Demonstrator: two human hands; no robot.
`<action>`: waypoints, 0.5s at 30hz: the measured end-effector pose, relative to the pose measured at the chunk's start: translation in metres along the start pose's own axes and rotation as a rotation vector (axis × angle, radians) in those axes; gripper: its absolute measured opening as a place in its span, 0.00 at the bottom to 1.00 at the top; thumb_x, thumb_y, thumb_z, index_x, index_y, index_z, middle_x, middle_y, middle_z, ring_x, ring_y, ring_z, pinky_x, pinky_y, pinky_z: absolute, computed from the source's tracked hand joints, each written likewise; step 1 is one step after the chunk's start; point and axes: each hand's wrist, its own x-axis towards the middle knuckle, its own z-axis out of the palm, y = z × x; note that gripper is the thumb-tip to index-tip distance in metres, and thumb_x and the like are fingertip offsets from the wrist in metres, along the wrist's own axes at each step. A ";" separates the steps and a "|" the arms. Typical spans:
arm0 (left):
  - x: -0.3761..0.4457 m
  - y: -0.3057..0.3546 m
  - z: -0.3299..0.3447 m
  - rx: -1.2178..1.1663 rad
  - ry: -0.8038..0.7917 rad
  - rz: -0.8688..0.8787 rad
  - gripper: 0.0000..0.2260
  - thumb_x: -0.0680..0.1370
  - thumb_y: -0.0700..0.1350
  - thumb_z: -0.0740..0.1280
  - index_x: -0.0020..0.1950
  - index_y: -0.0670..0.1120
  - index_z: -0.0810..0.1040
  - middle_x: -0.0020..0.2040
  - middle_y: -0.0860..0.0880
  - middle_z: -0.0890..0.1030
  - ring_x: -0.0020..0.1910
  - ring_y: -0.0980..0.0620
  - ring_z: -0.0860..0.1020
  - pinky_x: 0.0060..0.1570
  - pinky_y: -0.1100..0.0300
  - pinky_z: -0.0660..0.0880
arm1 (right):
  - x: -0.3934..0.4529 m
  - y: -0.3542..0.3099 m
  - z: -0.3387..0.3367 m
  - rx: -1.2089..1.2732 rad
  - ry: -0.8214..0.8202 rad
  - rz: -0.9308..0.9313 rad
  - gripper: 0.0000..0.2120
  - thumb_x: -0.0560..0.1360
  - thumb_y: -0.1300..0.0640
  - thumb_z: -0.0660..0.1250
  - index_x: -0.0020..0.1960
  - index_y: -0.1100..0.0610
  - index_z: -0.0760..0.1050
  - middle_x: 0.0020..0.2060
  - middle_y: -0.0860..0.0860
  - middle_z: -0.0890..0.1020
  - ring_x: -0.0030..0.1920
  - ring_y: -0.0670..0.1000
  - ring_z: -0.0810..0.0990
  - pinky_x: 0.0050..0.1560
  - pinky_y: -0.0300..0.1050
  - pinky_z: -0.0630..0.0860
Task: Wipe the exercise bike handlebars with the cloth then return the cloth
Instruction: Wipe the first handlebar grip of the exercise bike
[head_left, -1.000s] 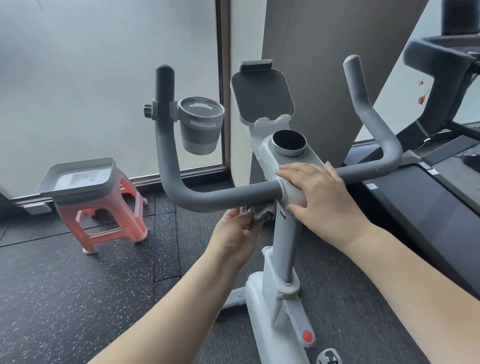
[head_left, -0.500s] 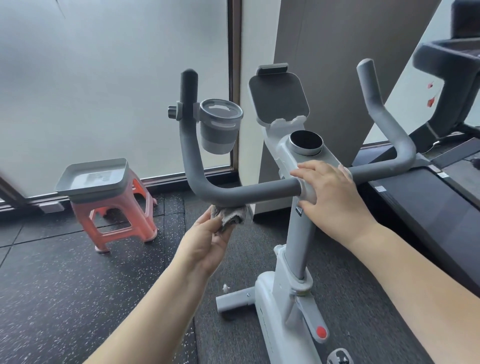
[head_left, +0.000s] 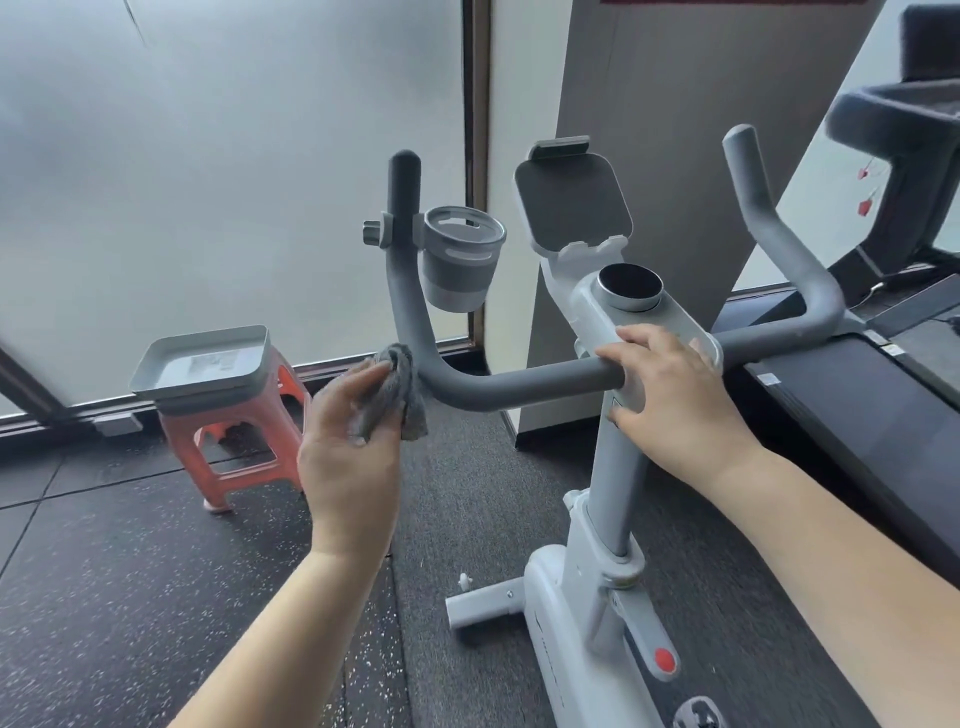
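1. Here, the left hand (head_left: 349, 457) pinches a crumpled grey fabric cloth (head_left: 396, 396) between thumb and fingers, pressing it against the outer side of the left bend of the grey foam-covered handlebars (head_left: 511, 383), where the bar turns upward.
2. The cloth is bunched, part of it wrapped against the bar and part hanging just below the hand's fingertips.
3. The right hand (head_left: 670, 397) lies over the centre of the handlebars, fingers spread and slightly bent, covering the joint where the bar meets the light grey stem of the white exercise bike (head_left: 587, 613); the thumb reaches down the stem's front.
4. Just beyond that hand sits a round black display (head_left: 629, 287) on the bike's console, with a grey tablet holder (head_left: 571, 200) tilted up behind it.
5. A grey plastic cup holder (head_left: 460, 260) is clamped to the left upright of the handlebars, above the cloth.
6. To the left, a grey rectangular tray (head_left: 205, 366) rests on an orange plastic stool (head_left: 234, 441) standing on the dark speckled rubber floor (head_left: 104, 571) near the frosted window (head_left: 208, 156).
7. A black treadmill (head_left: 883, 415) stands at the right.
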 end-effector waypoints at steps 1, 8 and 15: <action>0.004 0.003 0.000 0.150 0.003 0.174 0.15 0.73 0.34 0.69 0.58 0.47 0.79 0.57 0.47 0.80 0.59 0.51 0.77 0.60 0.52 0.74 | 0.000 0.000 0.000 -0.005 -0.007 0.002 0.28 0.66 0.59 0.75 0.65 0.49 0.74 0.66 0.48 0.71 0.68 0.53 0.69 0.74 0.59 0.54; 0.060 0.015 0.024 0.659 -0.263 0.313 0.26 0.74 0.34 0.67 0.70 0.48 0.68 0.65 0.48 0.75 0.62 0.47 0.68 0.63 0.50 0.69 | -0.001 -0.001 -0.006 -0.022 -0.040 0.010 0.29 0.68 0.57 0.74 0.67 0.47 0.72 0.68 0.46 0.68 0.69 0.51 0.67 0.75 0.54 0.47; 0.052 0.016 0.026 0.701 -0.357 0.345 0.25 0.68 0.28 0.68 0.62 0.47 0.78 0.65 0.46 0.76 0.61 0.43 0.73 0.62 0.52 0.70 | -0.003 0.002 -0.007 -0.037 -0.041 -0.012 0.29 0.68 0.57 0.74 0.67 0.48 0.71 0.68 0.46 0.68 0.70 0.50 0.66 0.75 0.54 0.46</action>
